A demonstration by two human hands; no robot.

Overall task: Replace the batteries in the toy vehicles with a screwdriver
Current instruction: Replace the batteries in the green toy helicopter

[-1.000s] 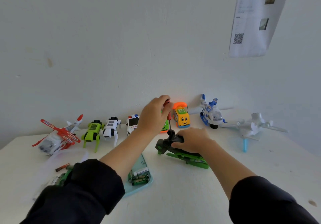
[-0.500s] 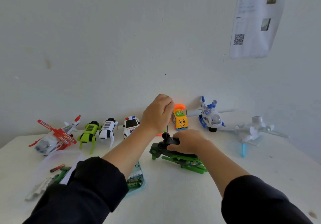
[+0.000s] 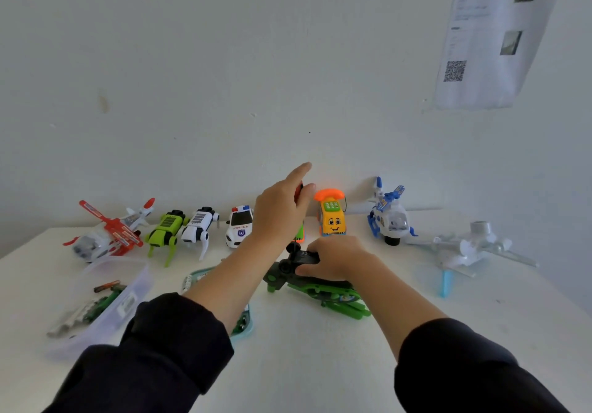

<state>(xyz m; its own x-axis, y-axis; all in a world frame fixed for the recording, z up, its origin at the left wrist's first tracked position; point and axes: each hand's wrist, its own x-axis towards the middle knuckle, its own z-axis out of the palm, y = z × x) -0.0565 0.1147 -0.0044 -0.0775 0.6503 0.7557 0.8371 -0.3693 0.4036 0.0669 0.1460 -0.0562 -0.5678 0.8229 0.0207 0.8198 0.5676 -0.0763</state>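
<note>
1. Our white table [image 3: 320, 364] fills the lower half of the view, against a pale wall with a printed sheet [image 3: 487, 37] at 1 o'clock.
2. Our right hand [image 3: 336, 260] curls over the green and black toy helicopter [image 3: 320, 291], which lies on the table at the centre, fingers gripping its black top end.
3. Our left hand [image 3: 282, 217] is raised above the helicopter's 12 o'clock end, holding the red-handled screwdriver [image 3: 298, 192]; the forefinger points out straight while the thumb and other fingers curl around the handle. The shaft is hidden behind the hand.
4. A clear bag [image 3: 105, 300] with batteries lies at 9 o'clock.
5. Along the wall, from 10 to 2 o'clock, stand a red and white helicopter [image 3: 109, 236], a green robot dog [image 3: 166, 230], a white robot dog [image 3: 200, 228], a police car [image 3: 239, 226], a yellow phone car [image 3: 332, 218], a blue and white helicopter [image 3: 389, 220] and a grey plane [image 3: 471, 247].
6. A pale blue toy [image 3: 245, 326] shows partly under our left forearm.
</note>
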